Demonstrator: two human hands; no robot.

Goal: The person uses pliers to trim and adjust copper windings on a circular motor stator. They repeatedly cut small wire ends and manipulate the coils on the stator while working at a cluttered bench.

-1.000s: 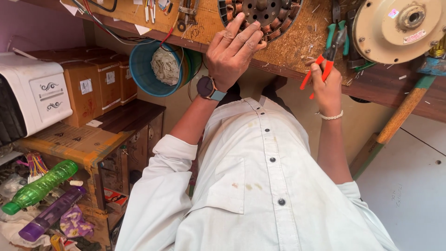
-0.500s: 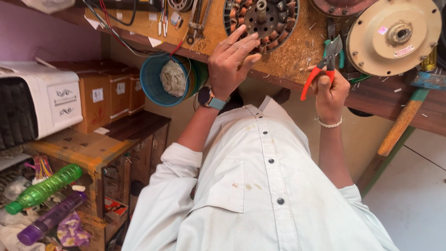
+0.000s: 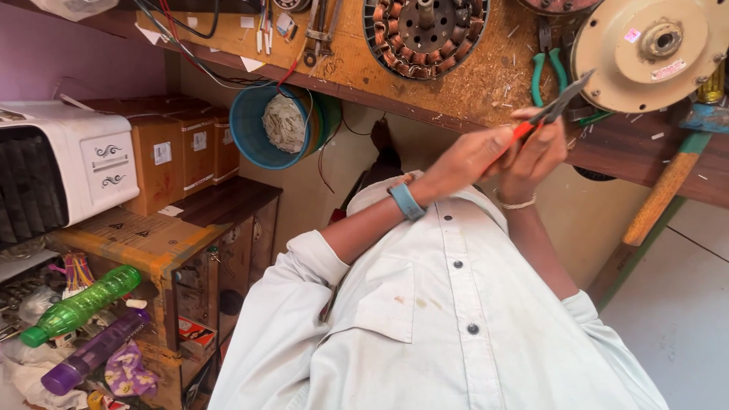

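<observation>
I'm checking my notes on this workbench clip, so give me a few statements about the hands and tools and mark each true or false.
1. Both hands meet on the red-handled pliers. True.
2. The left hand rests on the round copper-wound stator. False: it is off the stator, at the pliers.
3. The left wrist wears a blue watch. True.
4. The green-handled pliers are in the right hand. False: they lie on the wooden bench.

— What's the room like on my feed?
— I see a purple wall [image 3: 83, 53] at left and a beige wall [image 3: 349, 163] under the wooden workbench [image 3: 486, 83].
— Furniture?
— A worn wooden cabinet [image 3: 163, 250] with cardboard boxes [image 3: 178, 156] on top. Pale floor [image 3: 683, 304] at right.
</observation>
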